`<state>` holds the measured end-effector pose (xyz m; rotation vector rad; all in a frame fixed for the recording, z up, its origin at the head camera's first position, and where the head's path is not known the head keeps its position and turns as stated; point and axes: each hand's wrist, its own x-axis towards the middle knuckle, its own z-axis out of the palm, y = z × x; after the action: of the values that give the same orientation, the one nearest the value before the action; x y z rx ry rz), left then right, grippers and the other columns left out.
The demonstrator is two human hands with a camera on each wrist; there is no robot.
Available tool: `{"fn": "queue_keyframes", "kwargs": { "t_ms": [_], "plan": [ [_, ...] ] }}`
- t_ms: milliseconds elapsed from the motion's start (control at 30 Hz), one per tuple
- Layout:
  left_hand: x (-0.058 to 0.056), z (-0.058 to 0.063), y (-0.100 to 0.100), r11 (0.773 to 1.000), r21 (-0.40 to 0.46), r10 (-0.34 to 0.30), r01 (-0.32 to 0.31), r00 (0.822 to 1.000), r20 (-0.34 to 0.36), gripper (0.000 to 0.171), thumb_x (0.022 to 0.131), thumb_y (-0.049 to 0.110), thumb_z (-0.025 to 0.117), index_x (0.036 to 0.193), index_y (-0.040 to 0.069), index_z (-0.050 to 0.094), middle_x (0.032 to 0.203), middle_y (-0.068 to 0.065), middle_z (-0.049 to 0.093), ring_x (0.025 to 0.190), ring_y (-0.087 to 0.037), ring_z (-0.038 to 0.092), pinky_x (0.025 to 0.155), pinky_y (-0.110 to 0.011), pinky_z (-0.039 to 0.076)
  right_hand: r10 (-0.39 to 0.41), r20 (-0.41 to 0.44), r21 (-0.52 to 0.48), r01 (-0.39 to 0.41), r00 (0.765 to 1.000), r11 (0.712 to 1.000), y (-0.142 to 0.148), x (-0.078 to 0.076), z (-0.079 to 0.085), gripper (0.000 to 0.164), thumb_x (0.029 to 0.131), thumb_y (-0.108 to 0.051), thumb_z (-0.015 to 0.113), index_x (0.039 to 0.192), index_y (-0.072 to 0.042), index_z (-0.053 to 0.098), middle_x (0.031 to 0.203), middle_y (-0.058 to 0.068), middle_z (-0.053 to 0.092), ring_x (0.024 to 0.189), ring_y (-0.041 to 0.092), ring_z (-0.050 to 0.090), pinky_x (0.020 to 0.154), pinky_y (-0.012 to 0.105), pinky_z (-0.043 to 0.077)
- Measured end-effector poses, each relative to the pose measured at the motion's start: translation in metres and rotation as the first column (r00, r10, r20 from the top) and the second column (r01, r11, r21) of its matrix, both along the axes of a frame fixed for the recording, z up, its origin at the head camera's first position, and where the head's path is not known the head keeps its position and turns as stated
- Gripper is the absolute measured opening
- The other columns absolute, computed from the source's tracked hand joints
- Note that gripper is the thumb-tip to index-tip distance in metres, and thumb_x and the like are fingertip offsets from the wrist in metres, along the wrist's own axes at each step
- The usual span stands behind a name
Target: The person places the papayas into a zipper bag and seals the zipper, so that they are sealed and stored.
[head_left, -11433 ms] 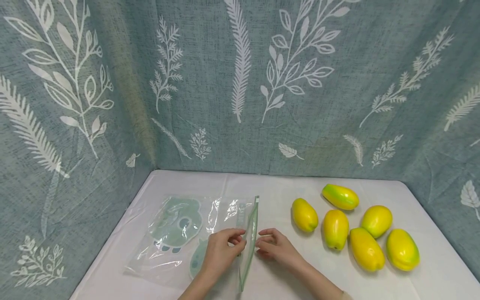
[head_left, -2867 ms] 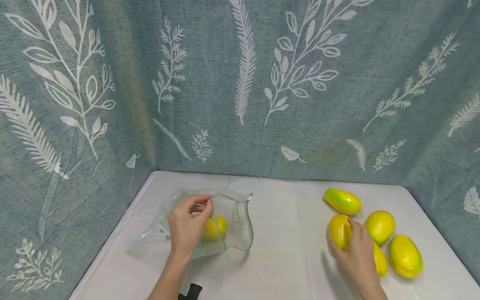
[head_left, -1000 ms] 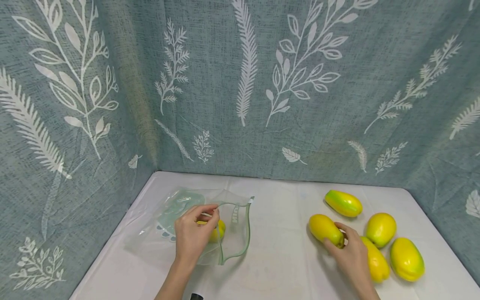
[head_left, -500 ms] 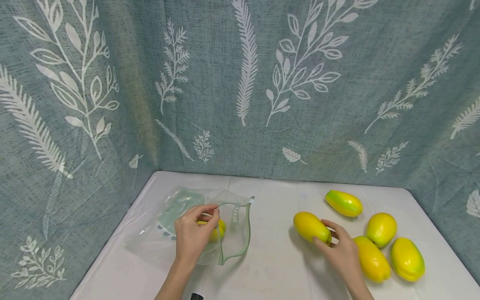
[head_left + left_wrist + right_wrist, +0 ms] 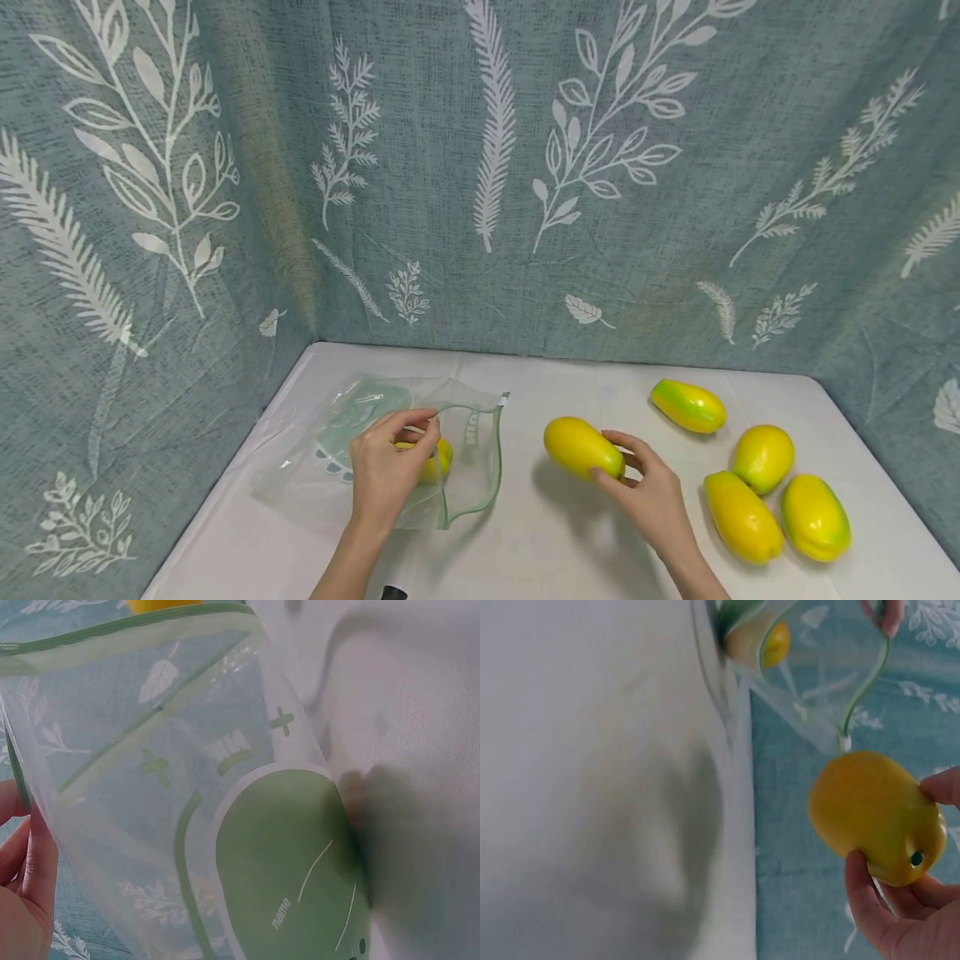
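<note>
A clear zip bag (image 5: 472,477) with green trim lies on its side, its mouth spread toward the right. My left hand (image 5: 393,467) pinches the upper edge of that mouth; in the left wrist view, its fingers and thumb hold the bag's rim. Inside the bag rests one yellow papaya (image 5: 445,460), partly hidden by the hand. Right of the mouth, my right hand (image 5: 648,496) grips another papaya (image 5: 581,448) by its near end, raised off the table with a shadow below. The right wrist view shows thumb and fingers round this fruit (image 5: 874,810).
Several yellow-green papayas lie at the right of the white table (image 5: 525,550): one at the back (image 5: 688,406), others (image 5: 763,459) closer in. A small black object (image 5: 393,593) shows at the bottom edge. A patterned teal curtain (image 5: 450,208) stands behind and at the sides.
Earlier the bag lay flat with both hands at its zip; it now stands open with a papaya inside. Lately the right hand has carried a second papaya leftward from the group. The left hand stays put.
</note>
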<state>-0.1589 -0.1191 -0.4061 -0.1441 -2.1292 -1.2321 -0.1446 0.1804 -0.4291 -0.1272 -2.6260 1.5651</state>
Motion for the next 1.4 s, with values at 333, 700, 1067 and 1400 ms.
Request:
{"fn": "queue_keyframes", "kwargs": {
  "t_ms": [333, 700, 1067, 1400],
  "plan": [
    [0.0, 0.001, 0.0, 1.0, 0.0, -0.001, 0.001, 1.0, 0.019, 0.007, 0.078, 0.002, 0.076, 0.083, 0.006, 0.078, 0.075, 0.002, 0.069, 0.06, -0.009, 0.065, 0.051, -0.016, 0.053, 0.088, -0.015, -0.155, -0.089, 0.996, 0.984, -0.034, 0.0, 0.005, 0.045, 0.08, -0.02, 0.08, 0.122, -0.019, 0.065, 0.126, 0.0, 0.062, 0.11, 0.021, 0.06, 0.082, 0.029, 0.056],
    [-0.001, 0.004, 0.002, 1.0, 0.02, -0.013, 0.012, 1.0, 0.019, 0.007, 0.079, 0.002, 0.075, 0.084, 0.006, 0.078, 0.076, 0.002, 0.07, 0.061, -0.009, 0.065, 0.053, -0.017, 0.054, 0.188, -0.048, -0.209, -0.194, 0.981, 0.958, -0.065, -0.005, 0.005, 0.043, 0.079, -0.022, 0.081, 0.12, -0.02, 0.066, 0.123, -0.002, 0.062, 0.107, 0.021, 0.061, 0.078, 0.026, 0.057],
    [0.001, 0.008, 0.007, 0.996, 0.076, -0.037, 0.036, 0.999, 0.013, 0.005, 0.081, 0.003, 0.074, 0.085, 0.005, 0.077, 0.078, -0.003, 0.071, 0.061, -0.009, 0.065, 0.052, -0.019, 0.055, 0.211, -0.099, -0.226, -0.228, 0.972, 0.947, -0.089, -0.012, -0.001, 0.043, 0.08, -0.027, 0.081, 0.119, -0.016, 0.065, 0.123, -0.001, 0.062, 0.11, 0.023, 0.058, 0.077, 0.025, 0.057],
    [0.002, 0.008, 0.009, 0.997, 0.071, -0.036, 0.036, 0.999, 0.008, 0.005, 0.08, 0.004, 0.075, 0.085, 0.006, 0.078, 0.079, -0.004, 0.072, 0.061, -0.009, 0.066, 0.055, -0.018, 0.055, 0.199, -0.214, -0.109, -0.226, 0.956, 0.968, -0.107, -0.017, -0.011, 0.037, 0.077, -0.028, 0.084, 0.106, -0.014, 0.066, 0.088, -0.002, 0.06, 0.081, 0.015, 0.061, 0.072, 0.027, 0.055]
  ]
}}
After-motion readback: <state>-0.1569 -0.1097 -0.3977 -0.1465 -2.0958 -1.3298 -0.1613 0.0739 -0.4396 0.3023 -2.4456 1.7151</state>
